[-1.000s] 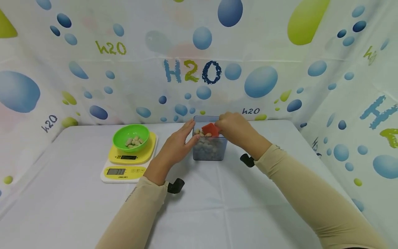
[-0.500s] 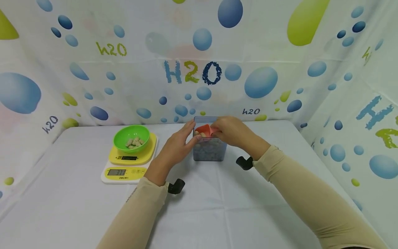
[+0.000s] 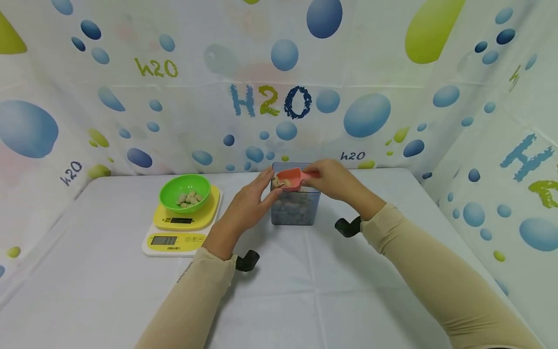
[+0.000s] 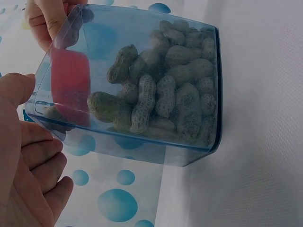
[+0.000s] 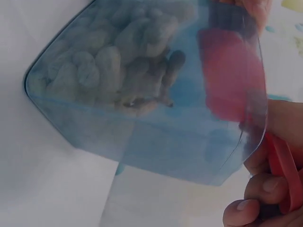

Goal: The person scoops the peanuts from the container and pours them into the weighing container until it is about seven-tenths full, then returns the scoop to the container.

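A clear bluish plastic box (image 3: 294,211) stands on the table, with unshelled peanuts (image 4: 188,109) in its lower part. My right hand (image 3: 333,182) grips the handle of a red scoop (image 3: 294,178), whose bowl is level with the box's rim and carries several peanuts. Through the box wall the scoop (image 4: 71,82) shows above the heap in the left wrist view. My left hand (image 3: 246,203) rests against the box's left side near the rim, its fingers fairly straight and the thumb at the front edge. The left fingertips partly overlap the scoop's tip in the head view.
Left of the box, a yellow and white kitchen scale (image 3: 174,240) with a lit display bears a green bowl (image 3: 167,198) holding several peanuts. A patterned curtain (image 3: 196,111) hangs behind the white-covered table (image 3: 279,310).
The scoop has gone from tilted down among the peanuts to level at the rim, with peanuts in its bowl. My right hand has turned and risen slightly. The left hand has stayed put.
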The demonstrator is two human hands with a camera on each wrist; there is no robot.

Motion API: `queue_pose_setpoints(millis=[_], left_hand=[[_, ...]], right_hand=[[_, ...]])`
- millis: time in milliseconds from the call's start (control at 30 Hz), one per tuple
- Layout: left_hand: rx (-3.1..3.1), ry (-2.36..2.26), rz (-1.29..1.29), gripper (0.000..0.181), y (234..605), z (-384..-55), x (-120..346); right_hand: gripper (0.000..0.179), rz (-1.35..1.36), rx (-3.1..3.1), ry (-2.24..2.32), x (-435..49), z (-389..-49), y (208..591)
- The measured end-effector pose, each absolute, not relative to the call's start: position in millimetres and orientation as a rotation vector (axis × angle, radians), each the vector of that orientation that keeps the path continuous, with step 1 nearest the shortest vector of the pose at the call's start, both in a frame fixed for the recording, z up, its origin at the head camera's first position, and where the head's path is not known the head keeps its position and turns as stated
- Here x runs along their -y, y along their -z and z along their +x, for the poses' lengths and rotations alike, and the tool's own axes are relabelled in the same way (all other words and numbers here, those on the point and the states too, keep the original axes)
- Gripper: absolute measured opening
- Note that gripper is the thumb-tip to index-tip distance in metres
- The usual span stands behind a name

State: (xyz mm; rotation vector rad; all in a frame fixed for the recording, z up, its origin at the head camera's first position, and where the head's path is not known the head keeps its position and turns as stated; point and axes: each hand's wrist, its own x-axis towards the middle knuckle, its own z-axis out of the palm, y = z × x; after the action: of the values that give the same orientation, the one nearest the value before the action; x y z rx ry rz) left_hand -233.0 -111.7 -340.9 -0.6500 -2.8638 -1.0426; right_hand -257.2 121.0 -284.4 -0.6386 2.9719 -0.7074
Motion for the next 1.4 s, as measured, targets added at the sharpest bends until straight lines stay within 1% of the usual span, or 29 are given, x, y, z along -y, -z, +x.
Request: queue_pose_setpoints(millis=[367, 733, 1033, 1400], left_hand=[[2.887, 1.009, -0.639, 0.069, 341, -234, 111], [2.943, 0.869, -0.643, 0.069, 338, -228, 109], [2.94, 0.905, -0.618, 0.069, 338, -226, 109], [2.914, 0.953, -0.628, 0.068, 341, -229, 110]], right_hand=[[0.042, -0.564, -2.91, 0.846, -136, -266, 291], [0.037, -0.542, -2.795, 1.042, -146, -260, 292], [0.041, -0.516, -2.802, 1.037, -152, -259, 294], [0.041, -0.497, -2.793, 1.056, -158, -262, 296]])
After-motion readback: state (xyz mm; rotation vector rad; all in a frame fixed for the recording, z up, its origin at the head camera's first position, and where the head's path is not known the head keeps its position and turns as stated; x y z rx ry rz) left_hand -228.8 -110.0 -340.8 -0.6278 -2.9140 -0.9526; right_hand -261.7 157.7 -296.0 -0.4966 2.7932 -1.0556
